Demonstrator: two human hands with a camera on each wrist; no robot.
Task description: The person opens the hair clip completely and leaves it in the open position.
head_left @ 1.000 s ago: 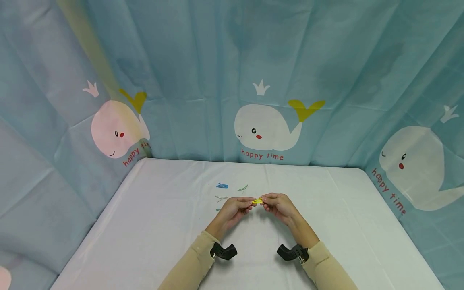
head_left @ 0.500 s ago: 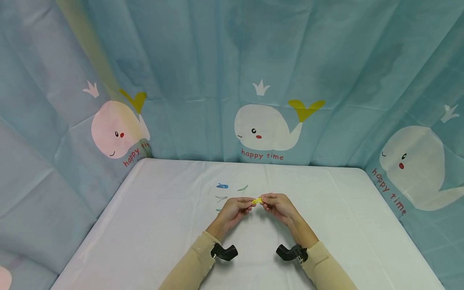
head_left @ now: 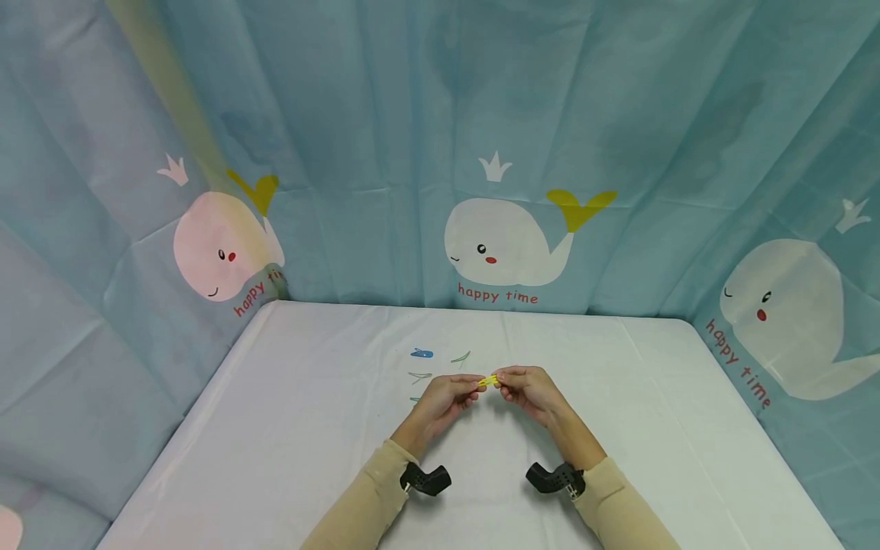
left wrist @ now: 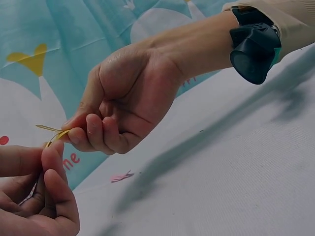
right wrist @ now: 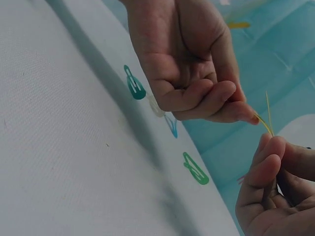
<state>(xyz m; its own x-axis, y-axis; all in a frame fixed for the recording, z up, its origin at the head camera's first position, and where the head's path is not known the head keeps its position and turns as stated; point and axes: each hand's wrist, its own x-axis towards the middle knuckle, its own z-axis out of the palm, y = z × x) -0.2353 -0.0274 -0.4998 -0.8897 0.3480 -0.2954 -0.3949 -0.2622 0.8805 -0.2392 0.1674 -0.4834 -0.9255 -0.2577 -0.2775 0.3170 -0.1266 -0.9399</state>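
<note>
A yellow snap hair clip (head_left: pixel 488 380) is held above the table between my two hands. My left hand (head_left: pixel 445 399) pinches its left end between thumb and fingers. At the other end, my right hand (head_left: pixel 535 393) pinches it the same way. Both wrist views show the clip (right wrist: pixel 268 123) sprung apart, its thin parts spread into a V. Fingertips hide its ends. Beyond the hands lie a blue hair clip (head_left: pixel 422 353) and a green one (head_left: pixel 461 357). A pale clip (head_left: pixel 419 375) and a partly hidden teal clip (head_left: pixel 414 398) are left of my left hand.
A white cloth covers the table (head_left: pixel 275 428). Blue curtains (head_left: pixel 357 153) printed with whales stand behind it and at both sides. On the cloth in the left wrist view is a small pink clip (left wrist: pixel 121 176). A black device (head_left: pixel 425 479) sits on each wrist.
The yellow clip has tilted slightly, its right end now a little higher. Both hands stay almost in place, still pinching it. The clips on the table have not moved.
</note>
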